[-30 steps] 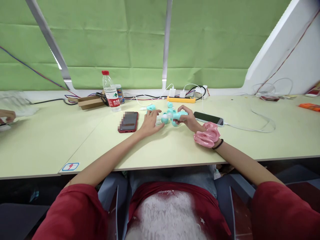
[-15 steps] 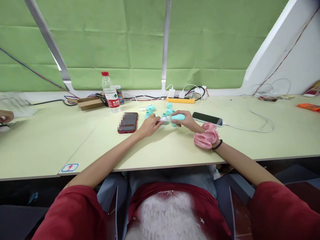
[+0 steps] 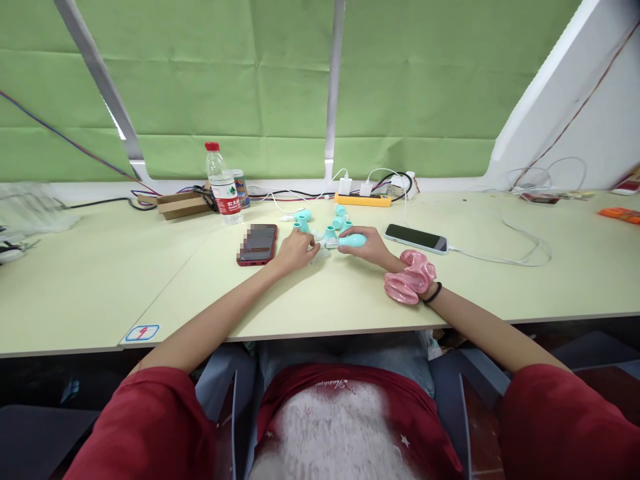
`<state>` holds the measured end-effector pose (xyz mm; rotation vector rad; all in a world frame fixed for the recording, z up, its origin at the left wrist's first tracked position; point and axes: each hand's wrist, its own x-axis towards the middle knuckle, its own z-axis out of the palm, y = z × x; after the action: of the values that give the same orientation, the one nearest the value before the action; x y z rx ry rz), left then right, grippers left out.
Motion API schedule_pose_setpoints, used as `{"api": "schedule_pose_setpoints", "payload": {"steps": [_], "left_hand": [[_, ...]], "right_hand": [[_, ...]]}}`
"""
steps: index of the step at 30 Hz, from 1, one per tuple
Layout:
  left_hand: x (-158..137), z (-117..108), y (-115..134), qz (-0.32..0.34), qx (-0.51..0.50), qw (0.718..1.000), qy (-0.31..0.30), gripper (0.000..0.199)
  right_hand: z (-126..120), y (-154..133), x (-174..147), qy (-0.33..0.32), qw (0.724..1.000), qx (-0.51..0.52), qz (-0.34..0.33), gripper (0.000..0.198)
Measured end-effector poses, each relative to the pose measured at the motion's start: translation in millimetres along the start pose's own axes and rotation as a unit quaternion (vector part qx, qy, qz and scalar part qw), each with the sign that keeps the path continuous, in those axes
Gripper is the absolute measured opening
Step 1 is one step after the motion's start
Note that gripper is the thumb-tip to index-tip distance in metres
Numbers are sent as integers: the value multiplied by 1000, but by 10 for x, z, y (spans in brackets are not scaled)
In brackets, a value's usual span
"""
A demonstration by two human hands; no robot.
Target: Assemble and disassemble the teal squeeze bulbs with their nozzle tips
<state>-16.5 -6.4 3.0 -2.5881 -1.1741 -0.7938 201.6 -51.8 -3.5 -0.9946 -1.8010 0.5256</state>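
My right hand (image 3: 369,245) is wrapped round a turquoise, rounded handle-like piece (image 3: 353,240) with a clear end pointing left. Just left of it, my left hand (image 3: 297,249) is closed in a pinch on a small clear plastic piece (image 3: 324,245), partly hidden by the fingers. The two hands are close together, low over the table. Around them are several turquoise parts: a flared one (image 3: 329,233) between the hands, others (image 3: 339,221) behind it, and one (image 3: 301,223) beyond my left hand.
A phone in a red case (image 3: 257,245) lies left of my hands, another phone (image 3: 416,238) on a cable to the right. Behind stand a water bottle (image 3: 224,187), a can (image 3: 241,188), an open cardboard box (image 3: 184,205) and a yellow power strip (image 3: 363,199). Orange item (image 3: 620,215) far right.
The turquoise handle-like piece has come down slightly in my right hand, and my left fingers have drawn a little away from it. The other person's hand at far left has left the view.
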Motion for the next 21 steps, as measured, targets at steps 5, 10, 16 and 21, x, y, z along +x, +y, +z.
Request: {"api": "schedule_pose_setpoints", "payload": {"steps": [5, 10, 16, 21], "left_hand": [[-10, -27, 37, 15, -7, 1000, 6, 23], [-24, -102, 148, 87, -31, 996, -1, 27], [-16, -63, 154, 128, -40, 991, 0, 29], [-2, -26, 145, 128, -40, 991, 31, 27]], "right_hand": [[-196, 150, -287, -12, 1000, 11, 19, 47], [-135, 66, -238, -11, 1000, 2, 19, 44], [84, -285, -36, -6, 1000, -30, -6, 14], [174, -428, 57, -2, 998, -55, -19, 9]]}}
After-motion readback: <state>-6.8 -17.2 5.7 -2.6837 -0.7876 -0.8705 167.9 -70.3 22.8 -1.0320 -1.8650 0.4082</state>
